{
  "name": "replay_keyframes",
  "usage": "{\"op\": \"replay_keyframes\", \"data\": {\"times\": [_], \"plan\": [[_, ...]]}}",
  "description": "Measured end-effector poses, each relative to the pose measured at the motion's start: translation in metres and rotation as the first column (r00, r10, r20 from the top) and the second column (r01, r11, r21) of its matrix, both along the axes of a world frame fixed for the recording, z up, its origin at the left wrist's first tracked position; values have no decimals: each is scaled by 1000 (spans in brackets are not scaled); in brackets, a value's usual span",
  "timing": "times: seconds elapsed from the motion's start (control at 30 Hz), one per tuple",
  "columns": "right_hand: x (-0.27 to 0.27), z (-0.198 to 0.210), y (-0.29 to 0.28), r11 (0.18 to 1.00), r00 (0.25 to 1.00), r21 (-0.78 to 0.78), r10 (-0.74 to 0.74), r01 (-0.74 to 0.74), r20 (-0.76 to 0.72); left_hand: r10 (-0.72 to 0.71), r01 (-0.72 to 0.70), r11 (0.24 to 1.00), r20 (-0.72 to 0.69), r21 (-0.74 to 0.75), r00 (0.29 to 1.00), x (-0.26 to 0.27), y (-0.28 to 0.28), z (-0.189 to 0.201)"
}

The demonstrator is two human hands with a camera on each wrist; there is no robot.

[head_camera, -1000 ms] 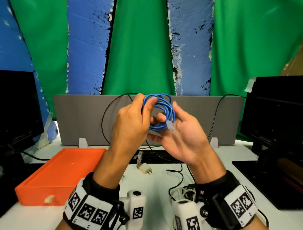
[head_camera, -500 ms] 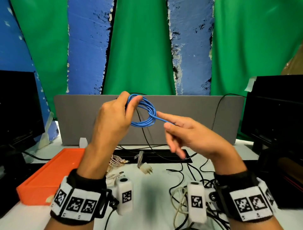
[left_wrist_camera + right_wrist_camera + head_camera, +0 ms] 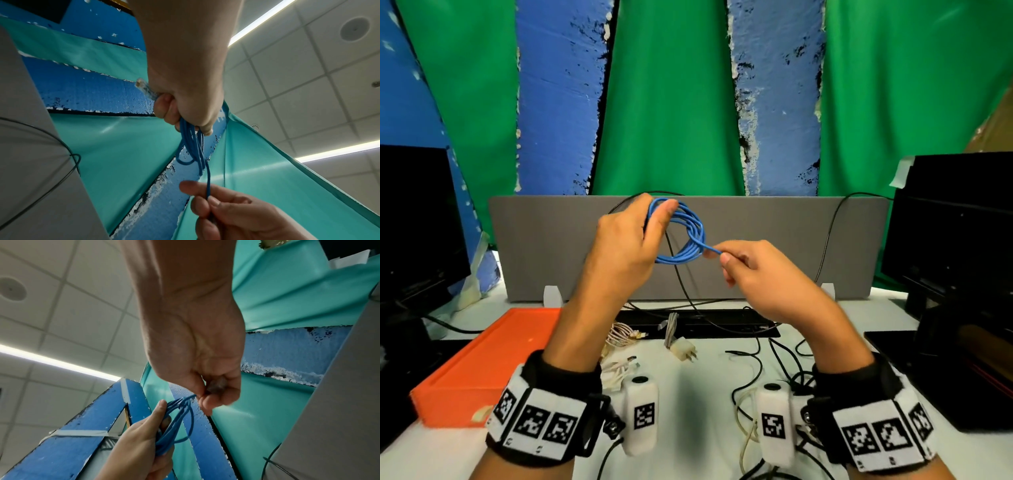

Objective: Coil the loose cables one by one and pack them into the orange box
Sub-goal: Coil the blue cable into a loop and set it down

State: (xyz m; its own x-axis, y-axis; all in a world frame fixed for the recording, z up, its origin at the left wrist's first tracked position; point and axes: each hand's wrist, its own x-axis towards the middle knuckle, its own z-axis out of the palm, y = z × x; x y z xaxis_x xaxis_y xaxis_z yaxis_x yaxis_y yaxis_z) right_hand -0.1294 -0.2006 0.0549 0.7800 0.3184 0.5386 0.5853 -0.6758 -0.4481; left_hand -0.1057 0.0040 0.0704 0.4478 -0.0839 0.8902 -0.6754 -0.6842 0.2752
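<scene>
Both hands are up in front of the grey desk divider (image 3: 551, 246), working the blue ethernet cable (image 3: 681, 236). The left hand (image 3: 626, 246) has its fingers and thumb curled round the coiled loops, gripping the bundle at its upper left, and in the left wrist view the clear plug (image 3: 144, 87) of one end pokes out beside the fist. The right hand (image 3: 753, 270) pinches the free end of the cable between thumb and forefinger, just right of the coil, the strand running taut out of the loops. Down on the white desk (image 3: 688, 428), the orange box (image 3: 482, 370) sits to the left, below the left forearm, well apart from the cable. A white plug adapter (image 3: 683, 351) and a tangle of black wires (image 3: 774, 363) lie between the wrists.
</scene>
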Motion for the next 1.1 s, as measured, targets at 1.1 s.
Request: {"op": "replay_keyframes", "data": {"times": [1.1], "plan": [[0, -9, 17, 994, 993, -72, -77, 84, 88, -290, 371, 926, -767, -74, 573, -6, 3, -2]]}}
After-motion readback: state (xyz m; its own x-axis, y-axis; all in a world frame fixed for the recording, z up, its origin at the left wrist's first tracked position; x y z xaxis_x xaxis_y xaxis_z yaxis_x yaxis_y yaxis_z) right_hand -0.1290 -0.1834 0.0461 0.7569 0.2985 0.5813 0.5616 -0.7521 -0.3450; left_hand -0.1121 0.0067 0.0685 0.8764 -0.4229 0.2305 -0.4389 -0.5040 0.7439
